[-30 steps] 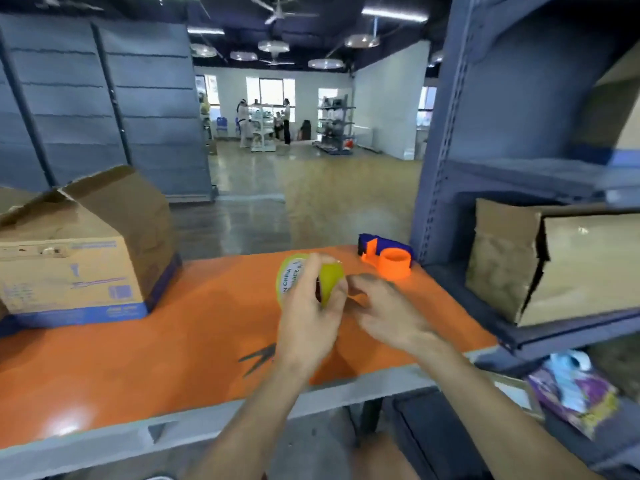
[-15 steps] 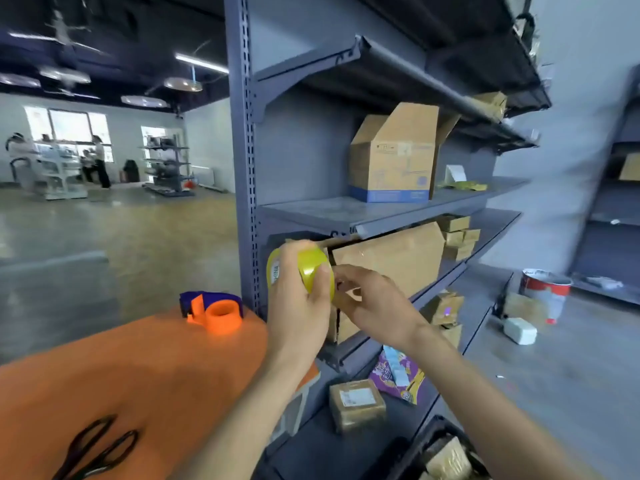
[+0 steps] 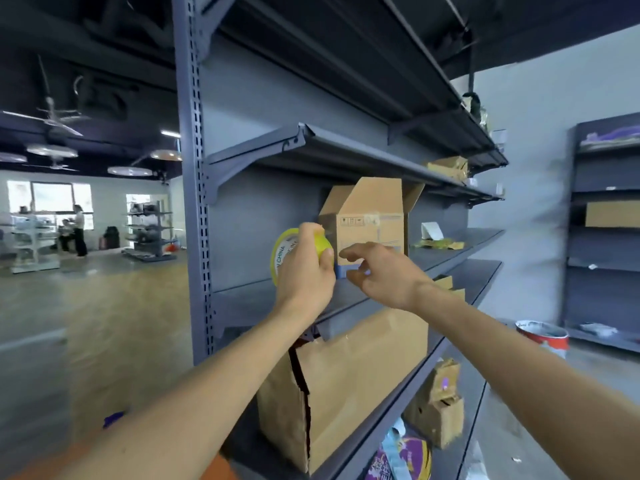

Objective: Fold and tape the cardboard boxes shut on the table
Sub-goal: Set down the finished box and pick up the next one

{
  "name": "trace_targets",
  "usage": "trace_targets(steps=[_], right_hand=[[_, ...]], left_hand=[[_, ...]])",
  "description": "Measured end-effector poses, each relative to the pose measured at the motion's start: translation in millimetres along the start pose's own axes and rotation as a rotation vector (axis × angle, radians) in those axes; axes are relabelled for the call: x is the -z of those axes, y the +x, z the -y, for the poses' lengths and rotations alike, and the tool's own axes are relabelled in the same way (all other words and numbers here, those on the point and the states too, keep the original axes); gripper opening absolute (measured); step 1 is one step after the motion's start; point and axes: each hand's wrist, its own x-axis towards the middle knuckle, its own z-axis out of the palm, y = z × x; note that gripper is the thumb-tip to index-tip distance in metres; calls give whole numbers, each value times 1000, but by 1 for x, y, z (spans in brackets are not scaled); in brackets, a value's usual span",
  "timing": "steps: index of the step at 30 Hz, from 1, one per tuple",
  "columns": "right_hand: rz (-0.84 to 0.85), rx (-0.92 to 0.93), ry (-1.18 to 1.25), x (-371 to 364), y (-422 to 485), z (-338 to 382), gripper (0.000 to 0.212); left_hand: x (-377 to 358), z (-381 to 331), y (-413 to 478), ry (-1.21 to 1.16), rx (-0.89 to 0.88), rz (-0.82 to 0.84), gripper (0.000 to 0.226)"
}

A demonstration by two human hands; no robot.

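Single head-worn wide view, facing the shelving rack (image 3: 192, 209) closely

The tape roll (image 3: 282, 259) lies in the left hand (image 3: 304, 275), just left of the right hand (image 3: 381, 277). Behind them an open box (image 3: 372, 216) stands on a shelf (image 3: 446, 247), above a larger box (image 3: 360, 379).

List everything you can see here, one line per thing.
tape roll: one, yellow-green, held up at centre
open box: one, brown with blue base, middle shelf
torn box: one, brown, shelf below
small box: one, brown, lowest shelf
purple packet: one, purple, lowest shelf
shelf rack: one, grey, centre
bucket: one, red and white, floor at right
left hand: one, grips the tape roll
right hand: one, fingers spread, holds nothing, beside the tape roll
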Motion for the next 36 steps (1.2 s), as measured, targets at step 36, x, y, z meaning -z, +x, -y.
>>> trace_targets(steps=[36], right_hand=[[-146,-72,-693,-22,184,-64,32]], left_hand=[[-81,77,80,-152,86,-127,25]])
